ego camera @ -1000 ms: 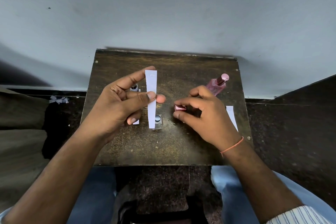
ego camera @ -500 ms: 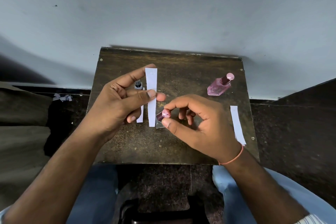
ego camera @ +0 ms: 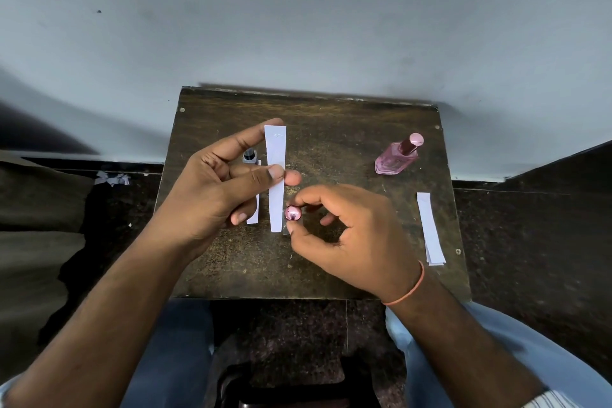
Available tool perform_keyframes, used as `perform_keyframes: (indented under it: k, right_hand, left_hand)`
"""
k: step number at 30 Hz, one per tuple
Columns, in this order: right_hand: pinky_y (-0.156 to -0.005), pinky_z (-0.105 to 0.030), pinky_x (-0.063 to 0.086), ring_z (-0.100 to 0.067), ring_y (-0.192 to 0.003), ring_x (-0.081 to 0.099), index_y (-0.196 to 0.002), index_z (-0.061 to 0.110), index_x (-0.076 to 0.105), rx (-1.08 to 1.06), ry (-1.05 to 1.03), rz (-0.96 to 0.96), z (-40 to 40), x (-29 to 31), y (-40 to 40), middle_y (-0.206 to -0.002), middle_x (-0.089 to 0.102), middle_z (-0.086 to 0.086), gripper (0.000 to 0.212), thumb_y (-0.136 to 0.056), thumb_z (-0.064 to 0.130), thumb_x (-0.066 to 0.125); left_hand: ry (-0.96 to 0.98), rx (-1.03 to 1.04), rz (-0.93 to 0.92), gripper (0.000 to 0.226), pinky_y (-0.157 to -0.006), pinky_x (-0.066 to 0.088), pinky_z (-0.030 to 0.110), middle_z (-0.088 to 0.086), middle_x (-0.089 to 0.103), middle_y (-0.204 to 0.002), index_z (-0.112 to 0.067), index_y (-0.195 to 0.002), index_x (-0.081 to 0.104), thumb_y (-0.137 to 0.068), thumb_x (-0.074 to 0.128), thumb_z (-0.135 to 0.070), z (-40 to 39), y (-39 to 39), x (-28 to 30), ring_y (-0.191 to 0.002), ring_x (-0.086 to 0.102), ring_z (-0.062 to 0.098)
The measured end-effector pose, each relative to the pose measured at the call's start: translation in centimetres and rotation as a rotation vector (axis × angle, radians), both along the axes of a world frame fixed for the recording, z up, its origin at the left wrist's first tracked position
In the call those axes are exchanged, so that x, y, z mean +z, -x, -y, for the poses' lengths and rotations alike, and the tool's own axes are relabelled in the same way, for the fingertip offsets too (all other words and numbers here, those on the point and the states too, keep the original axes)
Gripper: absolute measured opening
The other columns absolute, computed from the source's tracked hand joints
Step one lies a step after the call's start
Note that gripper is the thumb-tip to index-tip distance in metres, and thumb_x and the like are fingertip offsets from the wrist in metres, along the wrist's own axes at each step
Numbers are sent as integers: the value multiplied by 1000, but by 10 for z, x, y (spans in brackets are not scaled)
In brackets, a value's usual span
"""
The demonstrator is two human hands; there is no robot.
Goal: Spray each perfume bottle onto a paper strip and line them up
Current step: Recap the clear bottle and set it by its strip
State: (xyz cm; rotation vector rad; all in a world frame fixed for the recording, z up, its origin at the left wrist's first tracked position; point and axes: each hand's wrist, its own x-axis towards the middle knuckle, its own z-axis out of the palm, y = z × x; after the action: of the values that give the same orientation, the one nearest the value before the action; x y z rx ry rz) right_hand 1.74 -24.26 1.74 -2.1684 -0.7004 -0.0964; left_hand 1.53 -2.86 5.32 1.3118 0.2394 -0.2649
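Observation:
My left hand pinches a long white paper strip between thumb and fingers, held upright over the small dark table. My right hand holds a shiny pink cap in its fingertips, right on top of a small clear bottle that is almost fully hidden under it. A dark-capped small bottle stands behind my left fingers, with another strip lying under them. A pink perfume bottle with its pink cap on stands at the back right.
A stack of white paper strips lies near the table's right edge. The table stands against a grey wall. Torn paper scraps lie on the dark floor at left. My knees in blue jeans are below the table's front edge.
My right hand has carried the pink cap from the table's middle leftward onto the small clear bottle beside the held strip. My left hand has kept the strip in place.

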Motion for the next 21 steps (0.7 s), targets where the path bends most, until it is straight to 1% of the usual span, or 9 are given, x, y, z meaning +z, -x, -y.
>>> perform_keyframes:
  k: [3, 6, 8, 10, 13, 15, 18, 21]
  right_hand:
    - [-76, -33, 56, -11, -87, 70, -108, 17, 76, 21, 25, -65, 3, -2, -1, -98, 77, 10, 26, -87, 28, 86]
    - [-80, -30, 55, -11, -91, 68, -120, 17, 73, 46, 94, -93, 5, -6, -3, -106, 77, 9, 43, -85, 37, 89]
    - [-80, -23, 46, -6, -89, 60, -121, 17, 74, 65, 117, -75, 7, -10, -5, -102, 76, 8, 41, -87, 35, 88]
    - [-80, -21, 39, -3, -87, 52, -116, 17, 77, 76, 135, -53, 11, -12, -8, -96, 74, 9, 34, -89, 33, 87]
    - [-80, -22, 39, -8, -86, 56, -112, 16, 79, 48, 171, 0, 22, -10, -15, -93, 74, 8, 30, -88, 32, 88]
    - [-79, -25, 43, -9, -85, 58, -111, 18, 80, 29, 198, 22, 35, -5, -21, -95, 75, 10, 29, -88, 32, 88]
    - [-81, -36, 57, -12, -86, 68, -112, 22, 81, 4, 224, 1, 60, 4, -29, -99, 77, 15, 28, -86, 29, 91]
    - [-81, -38, 62, -4, -85, 70, -113, 25, 83, -72, 226, -63, 86, 11, -34, -99, 74, 21, 34, -81, 29, 93]
  left_hand:
    - [-2, 4, 4, 58, -38, 35, 14, 14, 84, -93, -26, -141, 66, -86, 71, -7, 1, 0, 1, -36, 43, 2]
    - [-3, 0, 7, 58, -38, 34, 15, 10, 84, -87, -28, -140, 67, -86, 72, -9, 1, -1, 0, -36, 39, 3]
    - [-6, -5, -1, 57, -38, 34, 15, 13, 84, -94, -31, -139, 68, -85, 73, -11, 1, -2, -1, -36, 37, 4]
    - [-5, -10, -7, 56, -38, 35, 15, 17, 84, -100, -32, -137, 69, -85, 73, -12, 3, -3, -1, -36, 37, 4]
    - [3, -16, -11, 57, -39, 35, 15, 18, 84, -102, -31, -138, 69, -85, 74, -11, 6, -3, -2, -36, 36, 4]
    - [-4, -21, -13, 58, -39, 34, 15, 18, 84, -103, -32, -139, 68, -85, 75, -13, 7, -4, -2, -37, 34, 5]
    - [-9, -34, -15, 58, -40, 34, 15, 18, 83, -105, -33, -140, 68, -85, 75, -14, 9, -5, -3, -37, 32, 6]
    - [-4, -38, -11, 57, -40, 33, 16, 18, 84, -103, -31, -139, 68, -85, 74, -13, 15, -7, -4, -37, 34, 5]
